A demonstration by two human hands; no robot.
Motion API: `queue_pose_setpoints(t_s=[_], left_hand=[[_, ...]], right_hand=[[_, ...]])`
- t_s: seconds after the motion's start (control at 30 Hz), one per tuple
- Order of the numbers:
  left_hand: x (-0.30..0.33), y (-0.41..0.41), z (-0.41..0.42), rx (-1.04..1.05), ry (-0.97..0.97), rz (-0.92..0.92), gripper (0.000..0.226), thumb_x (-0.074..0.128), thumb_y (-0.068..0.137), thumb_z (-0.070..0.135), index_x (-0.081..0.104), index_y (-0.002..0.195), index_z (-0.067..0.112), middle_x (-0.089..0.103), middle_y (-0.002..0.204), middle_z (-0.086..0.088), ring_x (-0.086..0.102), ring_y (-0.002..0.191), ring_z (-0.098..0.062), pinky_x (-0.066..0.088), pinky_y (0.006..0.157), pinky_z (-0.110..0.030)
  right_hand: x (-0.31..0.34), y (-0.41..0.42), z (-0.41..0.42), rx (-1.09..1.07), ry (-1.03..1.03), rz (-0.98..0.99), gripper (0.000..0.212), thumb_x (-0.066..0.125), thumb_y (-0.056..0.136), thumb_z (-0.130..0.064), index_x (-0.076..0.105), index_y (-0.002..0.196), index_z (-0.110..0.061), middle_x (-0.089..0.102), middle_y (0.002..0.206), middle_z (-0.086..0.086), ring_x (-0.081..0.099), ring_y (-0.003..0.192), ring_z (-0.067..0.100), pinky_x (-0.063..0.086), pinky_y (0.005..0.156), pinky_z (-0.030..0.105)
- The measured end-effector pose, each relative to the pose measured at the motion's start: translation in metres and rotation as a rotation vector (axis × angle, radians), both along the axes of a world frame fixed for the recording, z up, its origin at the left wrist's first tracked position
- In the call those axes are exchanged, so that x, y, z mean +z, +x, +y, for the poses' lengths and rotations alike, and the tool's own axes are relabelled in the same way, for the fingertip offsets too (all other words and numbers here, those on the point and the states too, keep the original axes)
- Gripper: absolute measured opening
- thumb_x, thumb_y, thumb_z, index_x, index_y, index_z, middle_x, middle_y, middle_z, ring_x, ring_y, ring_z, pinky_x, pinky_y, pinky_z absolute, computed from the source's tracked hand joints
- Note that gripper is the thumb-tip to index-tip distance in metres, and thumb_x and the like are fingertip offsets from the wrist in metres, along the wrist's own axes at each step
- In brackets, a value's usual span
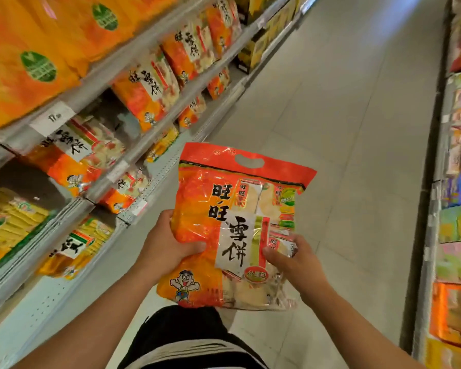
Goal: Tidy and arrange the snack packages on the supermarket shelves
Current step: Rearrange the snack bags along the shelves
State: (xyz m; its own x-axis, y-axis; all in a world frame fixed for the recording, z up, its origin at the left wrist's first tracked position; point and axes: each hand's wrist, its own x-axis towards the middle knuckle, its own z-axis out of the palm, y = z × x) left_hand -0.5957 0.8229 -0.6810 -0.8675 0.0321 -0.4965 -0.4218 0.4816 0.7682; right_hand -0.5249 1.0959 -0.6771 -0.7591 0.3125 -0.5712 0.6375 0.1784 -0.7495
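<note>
— Shelves (pixel 133 153) run along the left side of the aisle, and the grey floor (pixel 343 129) goes away in front. Where is the bag now?

— The bag (pixel 234 227) is in the air over the floor, in front of the person, well apart from the shelves. Both hands hold it. The left hand (pixel 168 249) grips the left edge, thumb on the front and fingers curled behind. The right hand (pixel 296 258) grips the lower right edge in the same way.

— Which way does it lie?

— Its long axis goes from the person's body away along the aisle. The handle hole at the top points away, slightly to the right, and the bottom seam is near the body. The printed front faces up to the camera.

— And the shelves from the fingers?

— They are to the left and a little forward. The left hand is the nearer one. I think the bag must travel left, and its top must tilt up so it stands like the other bags (pixel 147 97) in the row, front to the aisle. Which gap it goes into, I cannot tell.
</note>
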Motion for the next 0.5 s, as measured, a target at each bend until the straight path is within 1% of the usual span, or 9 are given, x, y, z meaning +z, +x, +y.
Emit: queue_pose_setpoints(t_s=[0.07, 0.17, 0.2, 0.23, 0.3, 0.4, 0.43, 0.5], left_hand=[[-0.007, -0.04, 0.012, 0.027, -0.003, -0.014, 0.097, 0.09, 0.042, 0.056, 0.034, 0.119, 0.04, 0.059, 0.11, 0.011, 0.062, 0.098, -0.018, 0.053, 0.085, -0.045], [-0.011, -0.105, 0.027, 0.041, 0.008, -0.057, 0.1, 0.086, 0.039, 0.06, 0.034, 0.122, 0.035, 0.059, 0.113, 0.008, 0.062, 0.101, -0.021, 0.052, 0.088, -0.044], [-0.01, -0.125, 0.031, 0.037, -0.001, -0.065, 0.103, 0.084, 0.039, 0.062, 0.034, 0.125, 0.033, 0.058, 0.116, 0.006, 0.062, 0.102, -0.022, 0.052, 0.088, -0.044], [-0.009, -0.145, 0.034, 0.035, -0.011, -0.066, 0.105, 0.083, 0.04, 0.063, 0.033, 0.127, 0.031, 0.058, 0.117, 0.005, 0.062, 0.103, -0.022, 0.051, 0.089, -0.044], [-0.006, -0.182, 0.04, 0.045, -0.038, -0.063, 0.107, 0.082, 0.04, 0.065, 0.033, 0.128, 0.03, 0.058, 0.119, 0.004, 0.061, 0.103, -0.023, 0.051, 0.089, -0.045], [0.0, -0.228, 0.05, 0.068, -0.073, -0.074, 0.108, 0.077, 0.039, 0.069, 0.032, 0.128, 0.028, 0.057, 0.119, 0.005, 0.061, 0.105, -0.023, 0.05, 0.088, -0.043], [-0.001, -0.24, 0.054, 0.074, -0.088, -0.085, 0.109, 0.076, 0.039, 0.07, 0.032, 0.13, 0.028, 0.056, 0.118, 0.006, 0.06, 0.106, -0.024, 0.05, 0.088, -0.043], [-0.008, -0.261, 0.063, 0.094, -0.104, -0.104, 0.108, 0.077, 0.043, 0.069, 0.032, 0.131, 0.028, 0.055, 0.114, 0.009, 0.06, 0.105, -0.022, 0.05, 0.087, -0.041]], right_hand=[[-0.005, -0.048, 0.01, -0.002, -0.031, -0.023, 0.052, 0.087, 0.062, -0.042, 0.057, 0.104, -0.033, 0.074, 0.093, -0.008, 0.072, 0.08, 0.011, 0.06, 0.073, 0.04], [-0.009, -0.122, 0.022, -0.064, -0.07, -0.032, 0.046, 0.088, 0.065, -0.028, 0.061, 0.102, -0.031, 0.075, 0.092, -0.006, 0.073, 0.078, 0.011, 0.059, 0.067, 0.034], [-0.009, -0.146, 0.026, -0.08, -0.096, -0.034, 0.045, 0.088, 0.066, -0.025, 0.062, 0.101, -0.029, 0.075, 0.093, -0.005, 0.073, 0.078, 0.012, 0.059, 0.067, 0.034], [-0.009, -0.168, 0.029, -0.091, -0.126, -0.035, 0.045, 0.088, 0.066, -0.022, 0.062, 0.102, -0.028, 0.075, 0.094, -0.003, 0.073, 0.08, 0.014, 0.059, 0.07, 0.037], [-0.007, -0.21, 0.037, -0.091, -0.179, -0.038, 0.048, 0.088, 0.067, -0.02, 0.062, 0.106, -0.026, 0.075, 0.096, 0.0, 0.073, 0.085, 0.021, 0.059, 0.077, 0.046], [-0.008, -0.267, 0.049, -0.026, -0.256, -0.079, 0.053, 0.087, 0.068, -0.021, 0.057, 0.112, -0.027, 0.074, 0.1, 0.005, 0.071, 0.092, 0.032, 0.054, 0.083, 0.059], [-0.011, -0.286, 0.053, 0.008, -0.288, -0.108, 0.057, 0.087, 0.068, -0.021, 0.055, 0.113, -0.028, 0.074, 0.101, 0.005, 0.071, 0.091, 0.033, 0.054, 0.083, 0.06], [-0.019, -0.325, 0.059, 0.08, -0.326, -0.17, 0.062, 0.089, 0.065, -0.022, 0.051, 0.114, -0.03, 0.074, 0.099, 0.004, 0.073, 0.087, 0.03, 0.056, 0.08, 0.055]])
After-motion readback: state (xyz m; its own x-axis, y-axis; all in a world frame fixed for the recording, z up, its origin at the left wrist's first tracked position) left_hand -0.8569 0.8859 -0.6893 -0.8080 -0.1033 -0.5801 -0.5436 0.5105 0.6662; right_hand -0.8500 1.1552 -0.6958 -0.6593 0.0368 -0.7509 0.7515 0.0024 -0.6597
